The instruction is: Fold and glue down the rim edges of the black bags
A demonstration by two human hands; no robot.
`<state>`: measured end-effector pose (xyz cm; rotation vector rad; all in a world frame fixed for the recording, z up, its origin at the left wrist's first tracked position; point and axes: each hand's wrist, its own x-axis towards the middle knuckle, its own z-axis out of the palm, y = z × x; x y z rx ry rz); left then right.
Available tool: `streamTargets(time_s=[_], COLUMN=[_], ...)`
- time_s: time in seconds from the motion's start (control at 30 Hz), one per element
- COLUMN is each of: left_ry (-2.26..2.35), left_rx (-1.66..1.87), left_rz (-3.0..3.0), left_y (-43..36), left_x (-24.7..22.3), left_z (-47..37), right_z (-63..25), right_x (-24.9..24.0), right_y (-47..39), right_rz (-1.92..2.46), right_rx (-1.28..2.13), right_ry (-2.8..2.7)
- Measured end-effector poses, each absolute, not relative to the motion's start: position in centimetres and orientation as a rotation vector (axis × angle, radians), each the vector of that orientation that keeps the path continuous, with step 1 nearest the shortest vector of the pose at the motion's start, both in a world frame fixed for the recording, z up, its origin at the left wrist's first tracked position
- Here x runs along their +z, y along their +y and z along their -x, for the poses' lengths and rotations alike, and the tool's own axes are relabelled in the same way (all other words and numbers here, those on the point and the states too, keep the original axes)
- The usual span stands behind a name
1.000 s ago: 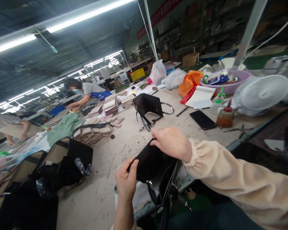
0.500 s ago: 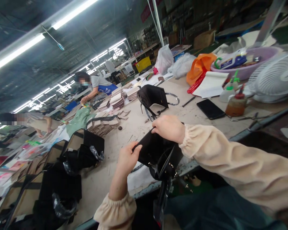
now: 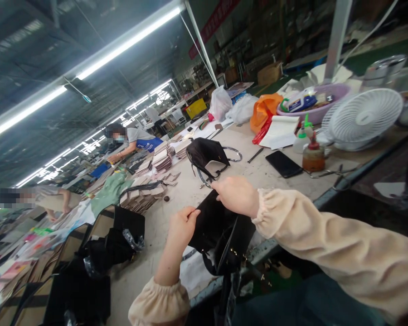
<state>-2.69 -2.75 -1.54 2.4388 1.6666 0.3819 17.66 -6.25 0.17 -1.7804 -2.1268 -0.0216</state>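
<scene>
A black handbag (image 3: 204,231) hangs tilted over the table's front edge, its inside partly showing and small gold-coloured fittings near its lower side. My left hand (image 3: 183,224) pinches the left end of its upper edge between thumb and fingers. Farther right along that same edge, my right hand (image 3: 237,194) is closed on the bag, palm down. A plastic-wrapped strap dangles below the bag. Just beyond my right hand, a second black handbag (image 3: 207,156) stands on the table with its handles out to the sides.
Black bags with tan insides (image 3: 98,244) crowd the left. Stacks of cut pieces (image 3: 161,158) lie farther back. On the right are a phone (image 3: 284,164), a bottle of amber liquid (image 3: 313,156), a white fan (image 3: 363,117) and a purple basin (image 3: 340,97). Two people work across the left.
The camera view has shifted, so the table's things sit a little farther left. Both hands keep hold of the bag's edge, and the bag hangs slightly lower in view.
</scene>
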Motion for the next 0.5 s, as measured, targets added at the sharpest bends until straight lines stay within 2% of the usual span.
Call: streamTargets(time_s=[0.5], left_ry=[1.594], left_rx=[0.476], left_rz=[-2.373], left_y=[-2.8], left_x=[-2.2], left_z=[3.0], right_z=[-18.5], right_x=[-0.4], right_y=[-4.4], right_rz=[1.848], right_rx=[0.042], right_ry=[-2.074])
